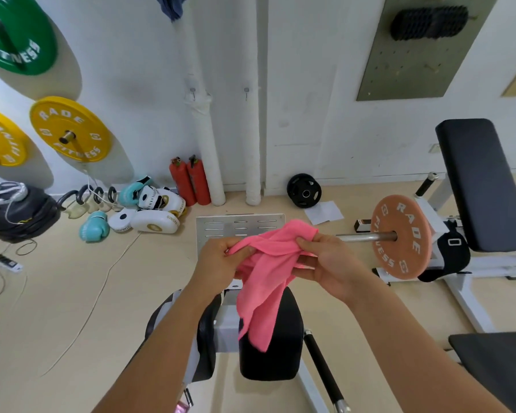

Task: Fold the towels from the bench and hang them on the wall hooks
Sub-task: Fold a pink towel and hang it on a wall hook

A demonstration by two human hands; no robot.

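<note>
Fingers (245,252) of left hand (218,260) and right hand (325,263) pinched on soft pink cloth towel (265,281). Top edge held up in air, above black padded bench (270,353), so folding can be started. Small metal wall hooks (193,92) seen ahead, bare.

Pretty clearly a small gym or training room. Bumper plates are hung on wall pegs: a green plate (14,31) up top and yellow plates (70,129) below, all stamped with "FITNESS" lettering. A padded black bench (486,186) on a white frame is parked to the right, with a pinkish plate (401,236) loaded on a steel bar beside it. Boxing gloves (94,226) and white focus pads (152,220) are dumped on the beige floor by the wall, next to two red fire extinguishers (189,180) and a small black plate (304,190). Two wall hooks (193,92) are fixed to the white wall.
</note>
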